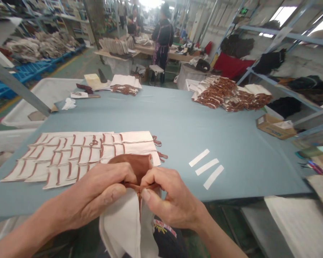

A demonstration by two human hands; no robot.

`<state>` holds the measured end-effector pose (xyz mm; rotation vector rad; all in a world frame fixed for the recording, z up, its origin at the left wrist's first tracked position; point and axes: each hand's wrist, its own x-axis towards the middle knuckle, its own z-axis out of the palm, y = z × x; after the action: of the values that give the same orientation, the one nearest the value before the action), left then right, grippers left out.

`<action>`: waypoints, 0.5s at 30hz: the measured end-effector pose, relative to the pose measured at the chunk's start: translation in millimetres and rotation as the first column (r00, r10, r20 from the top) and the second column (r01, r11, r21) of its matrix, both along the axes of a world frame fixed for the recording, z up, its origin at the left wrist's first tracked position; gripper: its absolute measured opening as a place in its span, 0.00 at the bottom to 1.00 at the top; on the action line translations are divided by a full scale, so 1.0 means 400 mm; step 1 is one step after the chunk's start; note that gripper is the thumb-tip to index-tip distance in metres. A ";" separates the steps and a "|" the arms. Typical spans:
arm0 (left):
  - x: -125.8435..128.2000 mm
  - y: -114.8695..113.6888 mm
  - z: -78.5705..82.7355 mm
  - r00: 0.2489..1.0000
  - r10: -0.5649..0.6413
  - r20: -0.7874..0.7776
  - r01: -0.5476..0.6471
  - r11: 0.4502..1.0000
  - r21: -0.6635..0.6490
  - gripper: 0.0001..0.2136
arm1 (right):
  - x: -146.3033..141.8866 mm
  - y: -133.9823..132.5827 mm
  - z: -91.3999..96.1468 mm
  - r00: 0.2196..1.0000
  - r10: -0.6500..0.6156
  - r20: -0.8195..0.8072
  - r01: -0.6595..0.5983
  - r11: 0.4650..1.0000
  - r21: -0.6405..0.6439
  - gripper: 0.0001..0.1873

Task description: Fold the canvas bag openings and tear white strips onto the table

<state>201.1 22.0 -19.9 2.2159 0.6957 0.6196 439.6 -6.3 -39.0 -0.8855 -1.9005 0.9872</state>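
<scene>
My left hand [102,190] and my right hand [169,197] both pinch the brown lined top edge of a cream cloth pouch [126,222], held at the table's near edge. The pouch's brown inside [134,165] shows open between my thumbs. Its cream body hangs down below the hands. Just beyond my hands, rows of flat cream pouches with brown trim [78,154] lie overlapping on the grey-blue table [177,125].
Three white strips [206,167] lie right of my hands. Stacks of trimmed pouches [226,95] sit at the far right, a cardboard box [274,126] at the right edge, more cloth pieces [123,84] at the far side. A person [163,39] stands at a distant table. Shelves stand right.
</scene>
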 end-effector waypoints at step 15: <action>0.080 -0.027 0.021 0.999 0.005 -0.035 -0.002 0.995 0.100 0.22 | 0.054 -0.009 0.023 0.997 0.076 -0.014 -0.077 0.997 -0.024 0.10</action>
<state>233.0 11.1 -11.7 2.3233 0.7005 0.6306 461.2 -9.8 -29.8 -0.8236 -1.9271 1.0620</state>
